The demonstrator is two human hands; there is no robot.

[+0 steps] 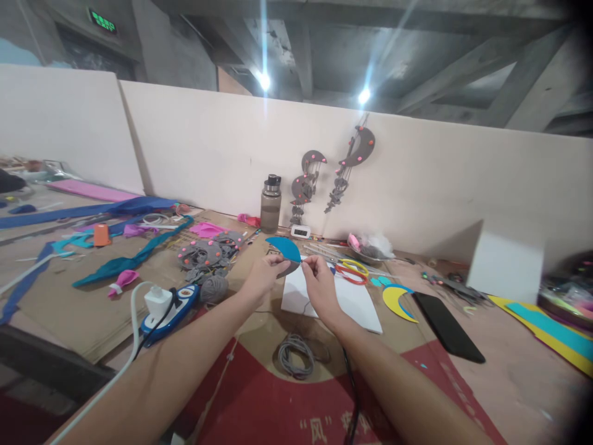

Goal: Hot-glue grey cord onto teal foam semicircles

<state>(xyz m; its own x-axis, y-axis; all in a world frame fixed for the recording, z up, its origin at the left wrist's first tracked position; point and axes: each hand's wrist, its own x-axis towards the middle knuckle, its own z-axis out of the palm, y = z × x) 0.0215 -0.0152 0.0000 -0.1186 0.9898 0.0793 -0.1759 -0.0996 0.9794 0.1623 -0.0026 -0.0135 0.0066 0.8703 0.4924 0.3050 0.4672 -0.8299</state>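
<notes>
My left hand [269, 272] is closed on a crescent-shaped felt piece [286, 248], blue on its upper face with grey showing at the lower edge. At the crescent's right tip, my right hand [319, 281] pinches what looks like the end of a grey yarn; the fingers hide most of it. A thin grey strand runs down from there over a white sheet [356, 306] under my hands. Nearer to me lies a loose coil of grey yarn [295, 356] on the cardboard. Red-and-yellow-handled scissors [354, 272] rest just beyond my right hand.
A yellow-and-blue crescent [399, 303] and a black phone [447, 327] lie to the right. On the left are a blue power strip [170, 316], a grey yarn ball [214, 288] and grey felt pieces [204, 254]. A bottle [271, 207] stands by the white panel, near hanging grey moons [364, 147].
</notes>
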